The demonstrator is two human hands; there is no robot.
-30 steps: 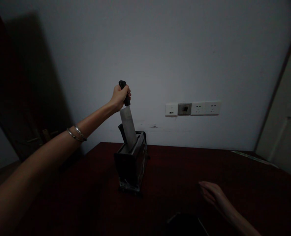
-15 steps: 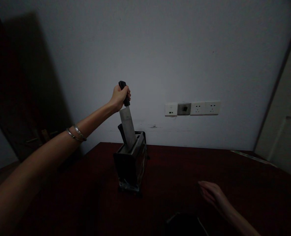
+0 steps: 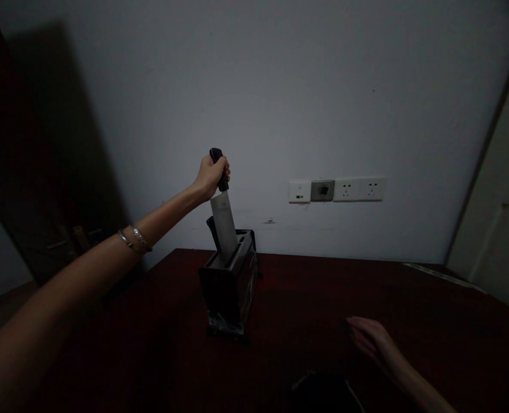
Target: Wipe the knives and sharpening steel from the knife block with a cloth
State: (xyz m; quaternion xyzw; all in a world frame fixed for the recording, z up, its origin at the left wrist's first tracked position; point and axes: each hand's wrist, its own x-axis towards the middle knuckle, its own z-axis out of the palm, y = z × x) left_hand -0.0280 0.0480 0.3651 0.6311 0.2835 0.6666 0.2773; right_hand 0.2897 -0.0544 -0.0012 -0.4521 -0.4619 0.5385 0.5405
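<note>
My left hand [image 3: 214, 172] is wrapped round the black handle of a cleaver [image 3: 224, 223] with a broad grey blade. The lower end of the blade is inside a slot of the knife block [image 3: 230, 292], so its edge down there is hidden. Just left of the blade, a second black handle [image 3: 212, 229] sticks up from the block. Well to the right, my right hand [image 3: 368, 332] is low over the table, its fingers curled together with nothing visible in them. A dark object [image 3: 323, 393], too dim to name, lies nearest to it at the bottom edge.
The dark red table [image 3: 306, 298] runs up to a pale wall with a row of sockets and a switch [image 3: 322, 190]. A thin flat strip [image 3: 443, 277] lies at the table's back right. A white door [image 3: 495, 241] stands at the right.
My left hand has come down a little, and the cleaver sits slightly deeper in the knife block. My right hand has stayed where it was.
</note>
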